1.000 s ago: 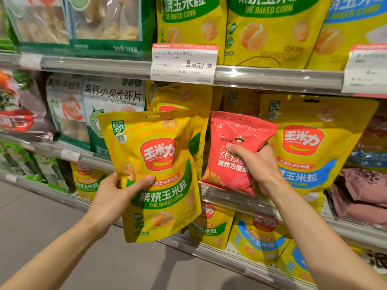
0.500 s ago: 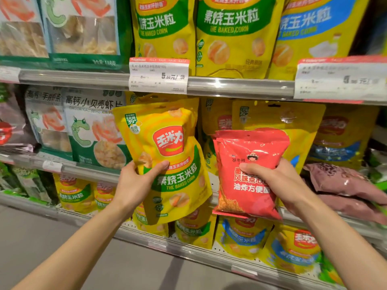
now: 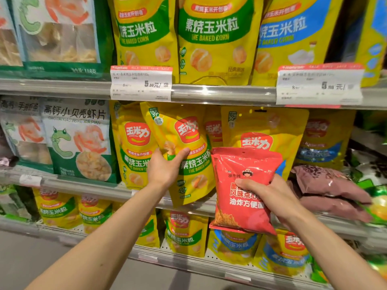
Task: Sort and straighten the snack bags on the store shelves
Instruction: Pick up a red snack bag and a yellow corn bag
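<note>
Your yellow corn bag (image 3: 184, 151) is going in now: a second ago it hung out in the aisle in front of the shelf, and now its top leans back into the middle shelf (image 3: 88, 186), tilted to the right, its bottom edge hanging just past the rail. Your left hand (image 3: 165, 170) holds it from the left, thumb pressed across the green band, fingers hidden behind. It lies right against the matching yellow corn bags (image 3: 135, 147) standing there, so that looks like its proper row. It just isn't upright yet.

Your right hand (image 3: 270, 197) grips the red noodle bag (image 3: 245, 191), thumb over the front, fingers curled round its right edge. That bag has come away from the shelf gap where you had it a second ago and now floats in front of the blue-banded corn bag (image 3: 266, 130), with the shelf rail running behind its lower part. Red among yellow: it seems the stray, and it needs a home elsewhere.

To the right, brown bags (image 3: 326, 185) lie flat in a heap. Above, two price tags (image 3: 141, 83) hang on the upper rail, under more corn bags. Far left, green shrimp chip bags (image 3: 77, 139) stand in line.
</note>
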### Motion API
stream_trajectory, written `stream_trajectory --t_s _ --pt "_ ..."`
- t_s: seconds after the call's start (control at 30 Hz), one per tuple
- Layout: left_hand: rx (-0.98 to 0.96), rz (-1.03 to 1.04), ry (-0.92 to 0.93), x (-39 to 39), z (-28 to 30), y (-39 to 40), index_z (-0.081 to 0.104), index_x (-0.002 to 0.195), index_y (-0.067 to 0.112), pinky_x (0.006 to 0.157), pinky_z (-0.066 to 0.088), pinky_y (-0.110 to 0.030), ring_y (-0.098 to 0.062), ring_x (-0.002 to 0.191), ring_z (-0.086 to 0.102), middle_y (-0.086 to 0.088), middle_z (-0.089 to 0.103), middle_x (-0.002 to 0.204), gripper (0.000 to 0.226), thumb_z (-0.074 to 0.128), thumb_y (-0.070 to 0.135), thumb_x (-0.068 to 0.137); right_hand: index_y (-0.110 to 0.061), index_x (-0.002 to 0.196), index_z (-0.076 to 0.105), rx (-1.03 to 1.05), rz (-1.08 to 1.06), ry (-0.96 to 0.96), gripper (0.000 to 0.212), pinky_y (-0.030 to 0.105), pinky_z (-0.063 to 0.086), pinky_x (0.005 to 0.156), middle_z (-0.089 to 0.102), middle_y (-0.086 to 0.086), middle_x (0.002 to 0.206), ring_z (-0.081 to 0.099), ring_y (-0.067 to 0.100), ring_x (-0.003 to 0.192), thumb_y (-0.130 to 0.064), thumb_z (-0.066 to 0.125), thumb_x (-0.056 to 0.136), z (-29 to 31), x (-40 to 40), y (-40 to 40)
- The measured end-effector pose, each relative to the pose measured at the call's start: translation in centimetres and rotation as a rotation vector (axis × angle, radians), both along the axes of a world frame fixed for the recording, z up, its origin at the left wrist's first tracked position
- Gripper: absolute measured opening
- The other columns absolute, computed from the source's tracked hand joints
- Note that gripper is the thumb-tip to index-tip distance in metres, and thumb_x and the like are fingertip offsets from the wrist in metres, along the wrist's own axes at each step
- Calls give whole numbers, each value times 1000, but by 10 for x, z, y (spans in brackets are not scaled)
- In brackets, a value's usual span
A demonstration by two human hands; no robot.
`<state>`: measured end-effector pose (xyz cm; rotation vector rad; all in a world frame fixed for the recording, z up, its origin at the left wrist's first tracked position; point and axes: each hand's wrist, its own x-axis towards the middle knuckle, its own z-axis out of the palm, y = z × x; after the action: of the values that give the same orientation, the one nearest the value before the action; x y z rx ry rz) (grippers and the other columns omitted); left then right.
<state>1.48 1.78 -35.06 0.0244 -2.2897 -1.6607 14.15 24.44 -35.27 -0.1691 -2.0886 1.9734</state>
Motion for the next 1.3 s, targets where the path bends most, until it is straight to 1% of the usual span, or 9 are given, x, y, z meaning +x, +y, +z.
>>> stream_trajectory --t_s 0.23,0.37,0.57,0.77,0.9,1.0,1.07,1.17,1.3 --pt "-402 3 -31 -11 7 22 52 126 7 88 50 -46 -39 116 61 -16 64 127 87 61 78 78 -17 107 74 -74 -38 -27 30 53 59 92 80 8 101 77 31 95 -8 83 79 -11 -10 8" --pt "-368 -83 59 1 1 11 37 146 13 100 49 -46 -34 124 59 -9 59 140 92 67 70 80 -18 108 75 -86 -56 -35 32 48 59 90 81 5 99 78 27 92 -13 84 78 -12 -10 15" --pt "-448 -67 87 -6 -22 17 56 118 22 83 57 -46 -29 99 69 -2 73 106 61 71 66 79 -17 108 74 -74 -51 -17 30 34 60 76 81 1 97 79 20 87 -12 82 81 -12 -8 15" --pt "-475 -79 40 -19 -28 21 54 120 22 83 57 -46 -32 100 69 -3 73 107 65 70 68 77 -18 113 73 -91 -40 -37 36 44 60 87 81 5 102 78 25 93 -16 84 79 -11 -9 20" --pt "-413 -48 100 -2 -32 5 46 137 17 87 56 -43 -25 104 66 -3 68 119 69 73 53 85 -17 114 73 -94 -20 -29 34 38 60 81 81 4 100 78 23 91 -13 81 82 -10 -7 22" --pt "-269 -12 252 29 -35 3 53 129 20 84 54 -38 -16 98 61 2 62 113 54 67 55 89 -16 112 73 -122 -3 -34 32 37 60 79 81 5 100 78 24 90 -11 80 82 -10 -5 23" --pt "-154 -219 188 50 -38 14 55 126 24 82 52 -30 -9 97 62 6 64 107 56 66 60 86 -15 112 73 -134 5 -36 35 40 60 83 81 6 101 78 26 92 -13 82 78 -11 -4 22" --pt "8 -625 -77 68 -43 41 45 143 30 90 46 -18 0 116 58 9 58 132 87 66 77 73 -14 115 72 -145 43 -37 47 43 60 85 80 9 104 77 28 94 -20 83 70 -12 -2 19" --pt "245 -724 -166 73 -44 63 40 141 40 84 53 -16 9 106 65 14 58 131 77 69 70 76 -14 117 71 -205 54 -30 46 45 61 86 80 10 105 77 30 97 -22 81 73 -16 1 16"
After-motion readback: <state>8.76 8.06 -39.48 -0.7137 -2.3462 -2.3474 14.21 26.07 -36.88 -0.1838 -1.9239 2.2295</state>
